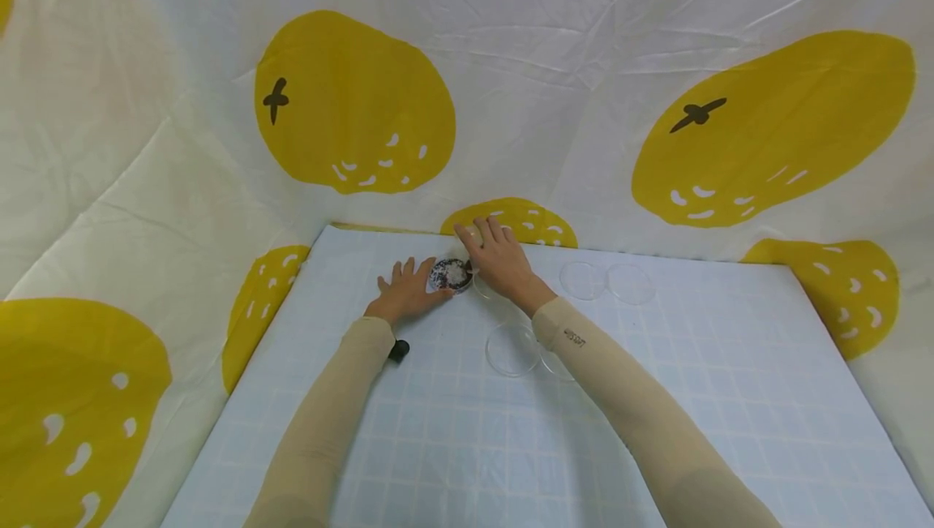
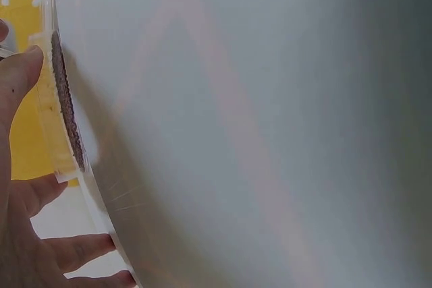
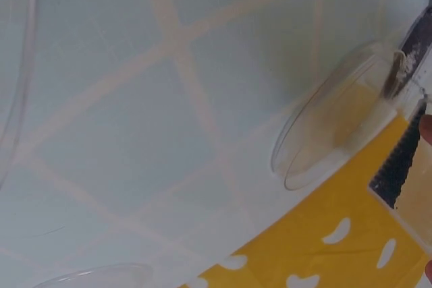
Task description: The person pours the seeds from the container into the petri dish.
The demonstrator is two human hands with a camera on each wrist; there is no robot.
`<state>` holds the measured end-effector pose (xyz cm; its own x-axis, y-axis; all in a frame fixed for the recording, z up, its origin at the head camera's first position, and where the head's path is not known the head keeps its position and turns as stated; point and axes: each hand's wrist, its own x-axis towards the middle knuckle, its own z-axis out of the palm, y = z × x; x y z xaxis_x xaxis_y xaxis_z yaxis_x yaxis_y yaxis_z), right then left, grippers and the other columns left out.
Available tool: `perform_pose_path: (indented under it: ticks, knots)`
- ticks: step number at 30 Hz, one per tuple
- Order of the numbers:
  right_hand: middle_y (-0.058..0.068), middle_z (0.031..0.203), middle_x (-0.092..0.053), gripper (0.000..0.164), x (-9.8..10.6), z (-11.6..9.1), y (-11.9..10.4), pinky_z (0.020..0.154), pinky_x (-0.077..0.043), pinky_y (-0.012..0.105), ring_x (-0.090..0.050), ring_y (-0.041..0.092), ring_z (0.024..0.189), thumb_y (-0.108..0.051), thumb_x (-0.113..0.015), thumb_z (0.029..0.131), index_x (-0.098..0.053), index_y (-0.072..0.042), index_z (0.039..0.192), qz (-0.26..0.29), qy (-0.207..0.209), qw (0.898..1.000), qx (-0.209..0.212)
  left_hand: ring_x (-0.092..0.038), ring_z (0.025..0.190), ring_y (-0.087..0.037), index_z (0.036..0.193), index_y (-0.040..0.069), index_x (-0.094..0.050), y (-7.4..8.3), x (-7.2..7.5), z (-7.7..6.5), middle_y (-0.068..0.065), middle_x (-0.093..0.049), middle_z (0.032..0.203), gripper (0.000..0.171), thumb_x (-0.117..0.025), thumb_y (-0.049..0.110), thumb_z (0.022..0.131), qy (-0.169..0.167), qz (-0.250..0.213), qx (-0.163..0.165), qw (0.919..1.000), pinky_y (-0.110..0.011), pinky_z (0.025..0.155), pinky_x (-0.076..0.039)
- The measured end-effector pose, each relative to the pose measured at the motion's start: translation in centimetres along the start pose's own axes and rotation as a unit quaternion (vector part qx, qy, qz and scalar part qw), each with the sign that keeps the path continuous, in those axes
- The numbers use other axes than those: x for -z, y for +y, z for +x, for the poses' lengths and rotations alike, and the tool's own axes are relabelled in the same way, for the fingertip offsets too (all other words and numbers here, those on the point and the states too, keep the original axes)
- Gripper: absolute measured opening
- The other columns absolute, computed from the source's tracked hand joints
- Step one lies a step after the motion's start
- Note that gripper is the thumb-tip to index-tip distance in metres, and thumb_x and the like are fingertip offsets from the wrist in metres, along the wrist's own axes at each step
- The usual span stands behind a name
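A round clear petri dish (image 1: 451, 275) holds dark grains with white bits on top, at the back of the table. My left hand (image 1: 410, 294) grips its rim from the left, thumb in front and index finger behind. In the left wrist view the dish (image 2: 67, 106) appears edge-on with a dark layer along its bottom. My right hand (image 1: 503, 262) is bent over the dish's right side. At the right edge of the right wrist view, its fingertips (image 3: 426, 128) hold a clear container (image 3: 395, 170) with dark grains inside, tilted beside the dish.
A clear dish (image 3: 331, 129) lies right of the filled one, partly under my right hand. Two clear dishes (image 1: 582, 280) lie farther right, and two more (image 1: 513, 349) nearer, one partly behind my right sleeve. A small black object (image 1: 399, 350) touches my left sleeve. A fruit-patterned curtain (image 1: 540, 106) borders the table.
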<state>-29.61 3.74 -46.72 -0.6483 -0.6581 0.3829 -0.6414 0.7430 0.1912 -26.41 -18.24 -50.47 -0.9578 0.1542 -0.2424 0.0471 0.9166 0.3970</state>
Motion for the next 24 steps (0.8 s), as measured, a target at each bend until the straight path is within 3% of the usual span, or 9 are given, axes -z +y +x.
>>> perform_pose_path:
  ticks: [7,24]
  knots:
    - [0.026,0.142,-0.045,0.060,-0.08,0.06,-0.07,0.098,-0.044,0.052,-0.042,0.044,0.131,-0.017,-0.067,0.097,-0.039,-0.015,0.151,-0.012,0.023,1.000,0.007,-0.008,0.146,-0.052,0.160,0.022,-0.022,0.01,0.08,-0.03,-0.025,-0.017,0.161,0.092,-0.054,0.071,0.090,0.000,0.000,0.000,1.0000,-0.078,0.105,-0.006]
    - [0.025,0.145,-0.043,0.052,0.31,0.38,-0.12,0.102,-0.042,0.053,-0.042,0.044,0.132,-0.014,-0.056,0.103,-0.038,-0.016,0.151,-0.006,0.011,1.000,0.001,-0.008,0.146,-0.052,0.161,0.022,-0.021,0.05,0.13,-0.24,-0.025,-0.018,0.161,0.092,-0.054,0.071,0.090,0.002,0.001,-0.001,1.0000,-0.079,0.105,-0.006]
